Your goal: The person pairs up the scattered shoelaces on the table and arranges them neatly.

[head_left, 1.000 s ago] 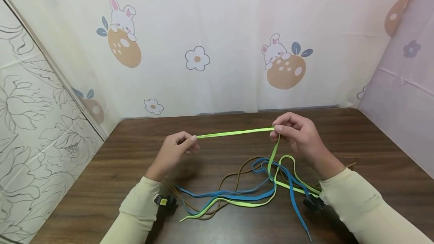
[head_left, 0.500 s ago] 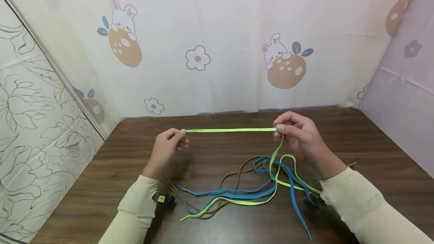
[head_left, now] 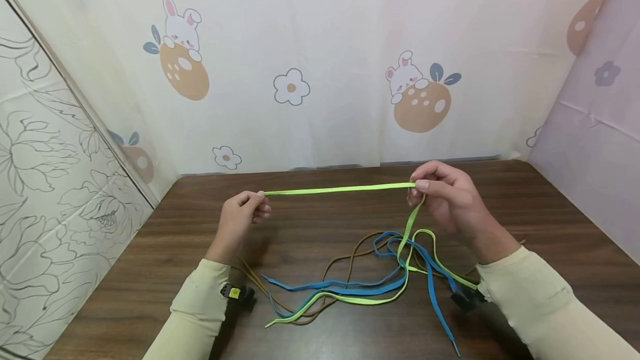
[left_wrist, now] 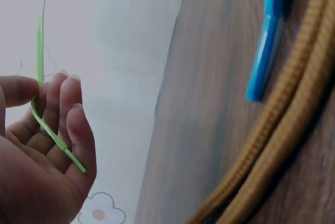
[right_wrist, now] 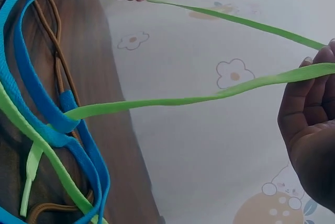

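Between both hands a neon green shoelace is stretched taut above the table. My left hand pinches it near one end between thumb and fingers; in the left wrist view its tipped end lies across the palm. On the other side, my right hand pinches the same lace between thumb and fingers. From there the lace hangs down to a loose pile, where blue shoelaces, more green lace and brown round laces lie crossed over each other. The right wrist view shows green lace passing by a blue loop.
The dark wooden table ends at a back wall covered with printed cloth. Black wrist cameras sit on the left cuff and right cuff, close to the laces. A blue lace tip points toward the front edge.
My left hand has moved left and slightly up, lengthening the green span between the hands. My right hand has shifted slightly right and up. The pile has stayed nearly still.
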Demonstrator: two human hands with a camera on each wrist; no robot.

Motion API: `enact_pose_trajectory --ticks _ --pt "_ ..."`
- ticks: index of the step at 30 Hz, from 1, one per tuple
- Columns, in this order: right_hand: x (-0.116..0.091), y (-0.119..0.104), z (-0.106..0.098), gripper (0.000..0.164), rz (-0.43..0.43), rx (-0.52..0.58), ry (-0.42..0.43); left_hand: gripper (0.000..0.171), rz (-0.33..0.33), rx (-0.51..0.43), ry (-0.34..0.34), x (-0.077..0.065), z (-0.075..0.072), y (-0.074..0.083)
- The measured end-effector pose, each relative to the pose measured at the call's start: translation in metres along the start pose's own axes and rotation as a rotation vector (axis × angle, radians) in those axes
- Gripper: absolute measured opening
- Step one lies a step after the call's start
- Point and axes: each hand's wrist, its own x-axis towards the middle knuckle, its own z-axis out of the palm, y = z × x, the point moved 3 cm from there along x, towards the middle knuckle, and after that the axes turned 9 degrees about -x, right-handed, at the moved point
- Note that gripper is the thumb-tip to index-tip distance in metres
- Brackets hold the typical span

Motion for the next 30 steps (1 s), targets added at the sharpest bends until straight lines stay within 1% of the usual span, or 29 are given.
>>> enact_pose_trajectory --ticks 2,5,10,13,16,19,20,21,23,25,27,28,30 --pt "0.000 -0.002 -0.001 0.034 -0.016 0.007 -0.004 0.034 -0.012 0.006 0.005 -0.004 0.002 0.007" --pt "0.001 -0.004 -0.003 0.034 -0.041 0.033 -0.004 0.033 -0.010 0.013 0.011 -0.008 0.003 0.014" --pt "0.001 -0.008 -0.007 0.034 -0.091 0.127 -0.002 0.031 -0.006 0.010 0.011 -0.009 0.002 0.015" --pt "0.001 -0.011 -0.009 0.034 -0.099 0.126 0.016 0.031 -0.011 0.004 0.014 -0.007 0.000 0.013" --pt "0.001 -0.014 -0.011 0.035 -0.081 0.078 0.044 0.033 -0.028 0.008 0.033 -0.006 -0.001 0.011" --pt "0.000 -0.017 -0.013 0.035 -0.055 0.030 0.082 0.035 -0.044 0.002 0.054 -0.002 -0.003 0.004" --pt "0.000 -0.018 -0.014 0.034 -0.050 0.023 0.094 0.035 -0.045 -0.004 0.060 0.001 -0.005 0.000" --pt "0.001 -0.018 -0.014 0.034 -0.047 0.021 0.102 0.035 -0.046 -0.008 0.063 0.003 -0.006 -0.005" --pt "0.001 -0.020 -0.016 0.032 -0.059 0.063 0.097 0.035 -0.047 -0.015 0.070 0.007 -0.009 -0.012" --pt "0.001 -0.020 -0.017 0.032 -0.068 0.106 0.088 0.036 -0.044 -0.017 0.077 0.009 -0.010 -0.016" --pt "0.001 -0.020 -0.019 0.031 -0.061 0.120 0.096 0.037 -0.039 -0.012 0.082 0.010 -0.011 -0.018" --pt "0.000 -0.019 -0.020 0.031 -0.054 0.116 0.107 0.038 -0.036 -0.011 0.086 0.010 -0.012 -0.019" --pt "-0.001 -0.018 -0.022 0.032 -0.025 0.066 0.149 0.039 -0.031 -0.009 0.096 0.010 -0.012 -0.019"
